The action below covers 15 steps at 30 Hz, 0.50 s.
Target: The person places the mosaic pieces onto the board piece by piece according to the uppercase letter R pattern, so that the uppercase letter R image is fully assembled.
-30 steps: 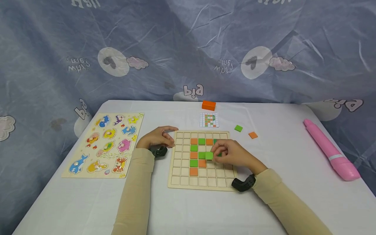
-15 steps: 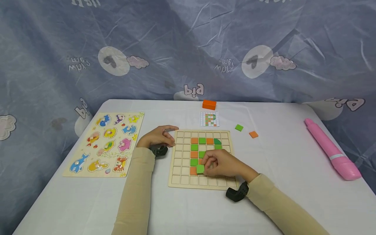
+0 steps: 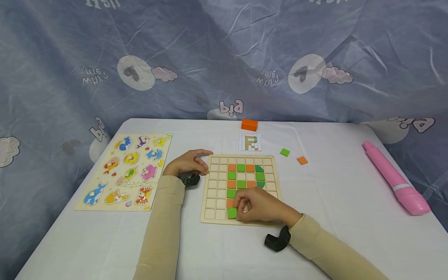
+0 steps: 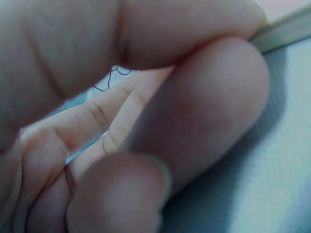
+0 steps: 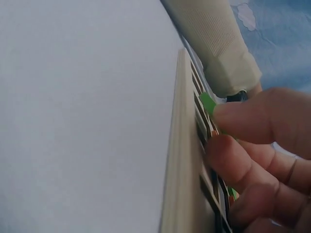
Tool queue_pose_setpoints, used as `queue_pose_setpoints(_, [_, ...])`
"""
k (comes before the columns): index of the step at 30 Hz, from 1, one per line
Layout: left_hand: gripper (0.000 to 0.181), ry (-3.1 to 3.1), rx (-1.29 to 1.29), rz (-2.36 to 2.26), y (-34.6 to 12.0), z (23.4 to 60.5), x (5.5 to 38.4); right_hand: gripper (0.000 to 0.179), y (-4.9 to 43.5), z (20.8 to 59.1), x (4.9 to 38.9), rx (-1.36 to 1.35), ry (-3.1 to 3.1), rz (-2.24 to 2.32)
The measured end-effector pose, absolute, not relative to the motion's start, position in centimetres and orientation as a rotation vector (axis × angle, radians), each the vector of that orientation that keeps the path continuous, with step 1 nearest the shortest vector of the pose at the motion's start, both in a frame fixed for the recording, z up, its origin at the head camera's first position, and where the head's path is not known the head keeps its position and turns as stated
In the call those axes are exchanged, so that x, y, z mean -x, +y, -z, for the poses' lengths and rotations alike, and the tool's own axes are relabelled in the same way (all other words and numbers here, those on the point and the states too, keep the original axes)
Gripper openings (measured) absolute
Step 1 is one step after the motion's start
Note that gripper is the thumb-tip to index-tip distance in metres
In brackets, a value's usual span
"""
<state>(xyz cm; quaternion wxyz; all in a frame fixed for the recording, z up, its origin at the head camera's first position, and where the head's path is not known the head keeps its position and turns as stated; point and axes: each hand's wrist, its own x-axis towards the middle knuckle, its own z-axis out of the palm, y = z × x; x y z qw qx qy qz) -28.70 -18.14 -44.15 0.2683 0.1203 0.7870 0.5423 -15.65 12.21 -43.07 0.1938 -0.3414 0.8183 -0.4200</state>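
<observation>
My right hand (image 3: 262,205) pinches a green square tile (image 3: 232,213) at its fingertips, over the bottom row of the wooden grid board (image 3: 210,214). In the right wrist view the tile (image 5: 208,103) is tilted at the fingertips, close over the board's cells. Orange and green tiles fill a column above it, and more run along the upper rows, with rounded dark green pieces (image 3: 259,168) at the right. The right hand hides some middle cells. My left hand (image 3: 187,163) rests at the board's upper left edge with relaxed fingers; in the left wrist view a fingertip (image 4: 243,19) touches that edge.
Behind the board lie a pattern card (image 3: 249,142) and an orange block (image 3: 249,125). A loose green tile (image 3: 285,152) and an orange tile (image 3: 302,160) are at its upper right. A sea-animal puzzle (image 3: 140,202) lies left, a pink cylindrical object (image 3: 388,171) right.
The right hand has carried the green tile down and left across the board to its bottom row, uncovering the upper right pieces. The left hand has stayed at the edge.
</observation>
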Motion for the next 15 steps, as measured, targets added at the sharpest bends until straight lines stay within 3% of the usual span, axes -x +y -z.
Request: queue_pose_setpoints(15, [0.082, 2.125, -0.322, -1.46, -18.11, 44.17, 28.72, 0.02, 11.6, 42.87, 14.61, 0.999, 2.437, 1.071])
